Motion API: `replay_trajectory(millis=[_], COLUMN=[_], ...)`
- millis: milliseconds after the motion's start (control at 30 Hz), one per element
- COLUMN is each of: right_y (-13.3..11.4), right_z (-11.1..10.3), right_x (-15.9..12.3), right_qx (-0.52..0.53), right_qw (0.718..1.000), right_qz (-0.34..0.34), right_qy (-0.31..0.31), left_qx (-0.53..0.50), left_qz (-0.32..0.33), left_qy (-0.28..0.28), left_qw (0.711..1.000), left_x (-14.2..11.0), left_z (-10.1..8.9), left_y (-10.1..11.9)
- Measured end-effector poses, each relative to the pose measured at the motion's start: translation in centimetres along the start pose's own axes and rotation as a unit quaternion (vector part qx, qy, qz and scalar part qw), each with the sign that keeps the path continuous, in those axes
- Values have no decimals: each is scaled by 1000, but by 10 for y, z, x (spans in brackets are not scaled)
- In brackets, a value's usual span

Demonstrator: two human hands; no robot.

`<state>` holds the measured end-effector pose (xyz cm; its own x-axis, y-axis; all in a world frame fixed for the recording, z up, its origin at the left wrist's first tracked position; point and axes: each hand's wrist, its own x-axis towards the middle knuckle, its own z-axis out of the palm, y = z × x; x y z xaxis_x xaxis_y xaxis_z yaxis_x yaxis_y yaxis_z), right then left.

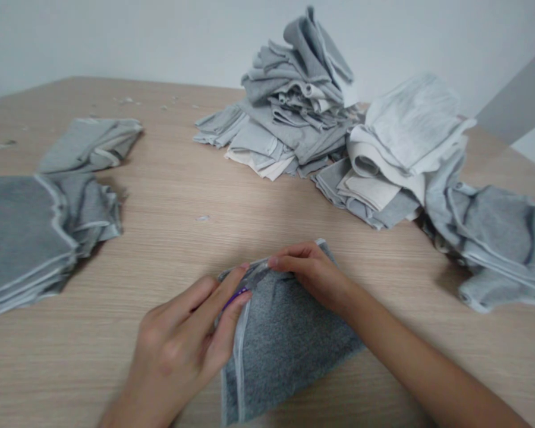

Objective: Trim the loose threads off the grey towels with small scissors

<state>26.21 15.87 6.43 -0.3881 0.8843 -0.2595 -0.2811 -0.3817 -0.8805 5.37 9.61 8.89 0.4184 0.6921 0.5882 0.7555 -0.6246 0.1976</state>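
Note:
A grey fabric piece [289, 339] with white edging lies on the table in front of me. My left hand [187, 339] is closed at its upper left edge, around a small purple-edged tool [236, 297]; most of the tool is hidden by the fingers, so its kind does not show. Across from it, my right hand [314, 273] pinches the top edge of the same fabric piece between thumb and fingers. The fingertips of both hands are close together along that edge, with a short stretch of it between them.
Grey trimmed pieces [18, 232] are stacked at the left, with a smaller folded bundle [89, 142] behind. A tall heap of grey cloth [294, 89] stands at the back, a pale cloth pile [414, 125] beside it. More grey garments [499, 232] lie right. Scraps dot the table [169, 202].

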Motion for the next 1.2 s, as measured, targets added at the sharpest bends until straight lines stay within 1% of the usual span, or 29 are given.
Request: replay_trajectory(millis=[167, 467, 600, 767, 933, 1033, 1200], right_y=[0, -1, 0, -1, -2, -3, -2], right_z=[-1, 0, -1, -1, 0, 0, -1], right_x=[0, -1, -1, -1, -1, -2, -1], right_qx=[6, 9, 9, 17, 28, 23, 16], right_qw=[1000, 1000, 1000, 1000, 999, 999, 1000], right_qz=[4, 4, 2, 12, 9, 7, 0], right_qy=[-11, -14, -15, -12, -24, -27, -27], left_qx=[-16, -24, -14, 19, 26, 7, -60], left_qz=[-2, -19, -4, 29, 36, 26, -6], left_qy=[-8, -2, -2, 20, 24, 20, 23], left_qw=[1000, 1000, 1000, 999, 999, 999, 998], left_x=[-2, -1, 0, -1, -3, -3, 0], left_z=[3, 3, 4, 5, 7, 8, 11], left_y=[-3, -1, 0, -3, -5, -4, -3])
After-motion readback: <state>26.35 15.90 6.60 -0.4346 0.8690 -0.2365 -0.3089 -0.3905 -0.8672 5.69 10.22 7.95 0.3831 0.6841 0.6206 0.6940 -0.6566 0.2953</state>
